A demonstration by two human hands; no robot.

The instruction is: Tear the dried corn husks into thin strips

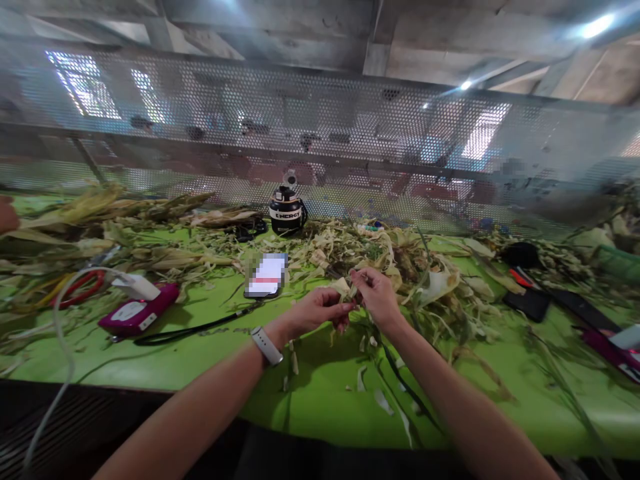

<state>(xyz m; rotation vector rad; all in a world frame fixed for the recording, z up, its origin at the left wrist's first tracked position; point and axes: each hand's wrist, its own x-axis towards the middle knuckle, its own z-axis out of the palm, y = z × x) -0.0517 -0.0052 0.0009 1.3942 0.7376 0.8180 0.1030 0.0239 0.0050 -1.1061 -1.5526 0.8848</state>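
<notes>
My left hand (320,312), with a pale watch strap (267,345) at the wrist, is closed in a pinch. Between its fingertips is a small pale green piece of leafy plant (353,292). My right hand (379,298) meets it there, thumb and fingers pinched on the same piece. Fingers partly cover the piece, so its full shape is hidden. Just behind the hands lies a heap of dry, husk-like leaves (440,277). Small pale scraps (384,402) are scattered on the green tabletop (320,407) below them.
A lit phone (267,275) lies left of my hands, near a purple power bank (140,310) with a cable. Behind stands a black jar-like bottle (286,212) marked ENERGY. A perforated metal screen (350,147) runs across the back. Dark phone-like objects (527,303) lie right.
</notes>
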